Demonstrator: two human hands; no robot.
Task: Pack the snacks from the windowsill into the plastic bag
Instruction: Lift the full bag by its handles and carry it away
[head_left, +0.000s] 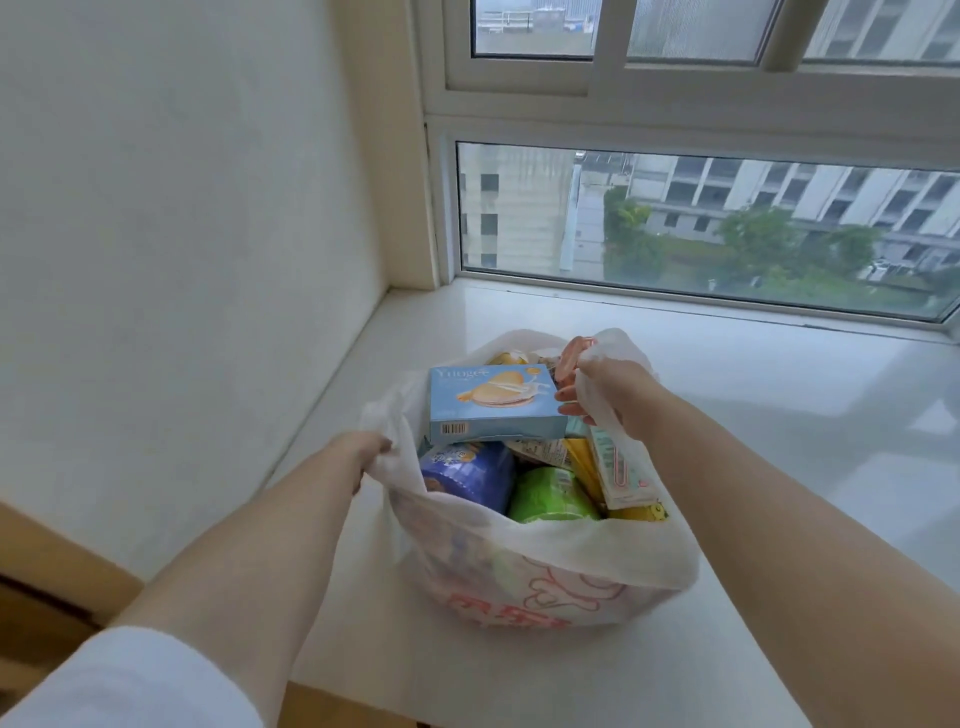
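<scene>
2 hands (363, 447) (608, 389) gripping full plastic bag (545, 571)

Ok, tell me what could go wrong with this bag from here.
1. The light blue biscuit box lies flat on top of the pile, near the rim; it may slide out if the white plastic bag tips.
2. The bag looks full, and the left hand and right hand grip only its thin edges, which might stretch or tear when lifted.

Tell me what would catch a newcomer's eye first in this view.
The full white plastic bag standing on the windowsill, with a light blue biscuit box lying on top of the snacks inside. The left hand grips the bag's left edge and the right hand grips its far right handle. Behind, a large window shows buildings and trees.
</scene>
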